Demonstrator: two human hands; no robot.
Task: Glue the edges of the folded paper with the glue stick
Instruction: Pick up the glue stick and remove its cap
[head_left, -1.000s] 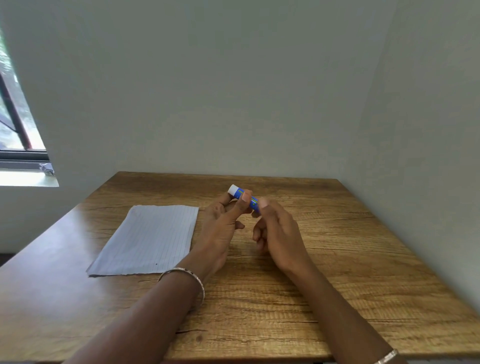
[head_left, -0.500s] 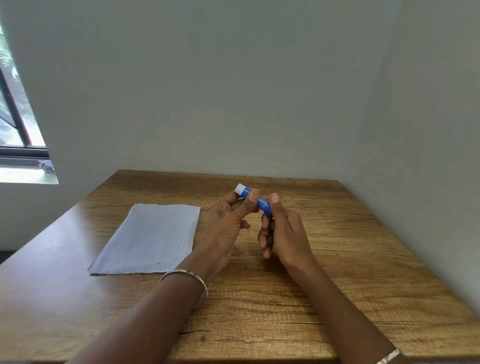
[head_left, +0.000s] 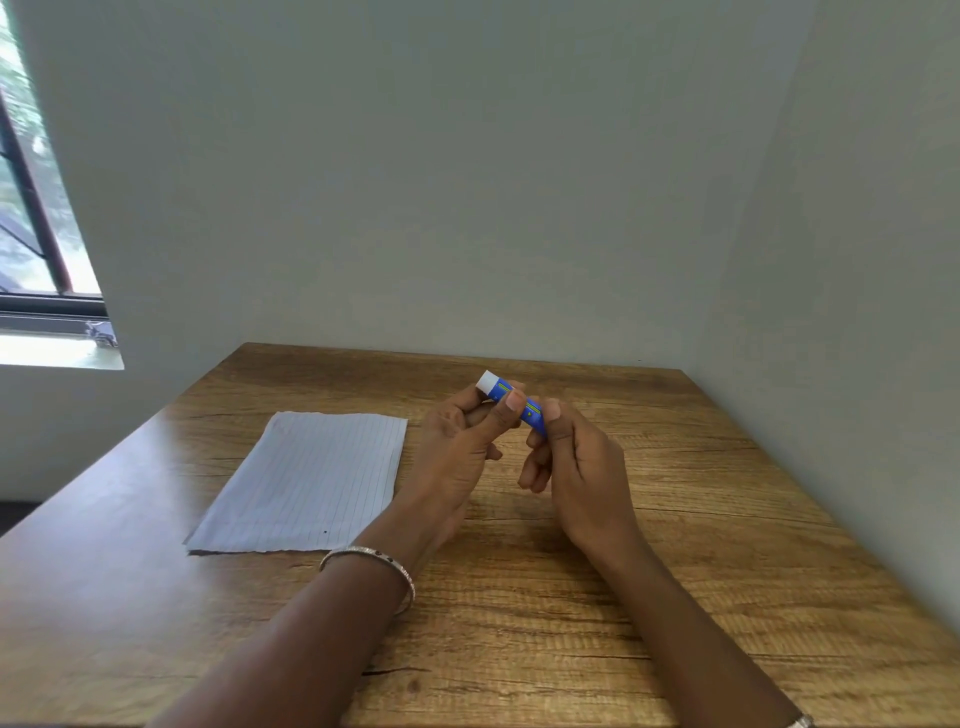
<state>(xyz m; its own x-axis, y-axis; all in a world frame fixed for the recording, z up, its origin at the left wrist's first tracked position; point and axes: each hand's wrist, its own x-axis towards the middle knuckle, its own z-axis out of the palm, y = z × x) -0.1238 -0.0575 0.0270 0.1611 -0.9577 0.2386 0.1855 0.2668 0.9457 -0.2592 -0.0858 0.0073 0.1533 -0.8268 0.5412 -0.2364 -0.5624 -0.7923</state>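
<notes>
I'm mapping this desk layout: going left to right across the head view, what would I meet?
Window → folded paper → left hand → right hand. I left the glue stick out of the order because both hands hold it.

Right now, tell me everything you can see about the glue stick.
The glue stick is a small blue tube with yellow-green print and a white end; whether that is cap or base I cannot tell. It looks plastic. It is tilted, white end up and to the left. The left hand pinches it near the white end, the right hand pinches the lower blue end. It is held above the table, apart from the paper.
</notes>
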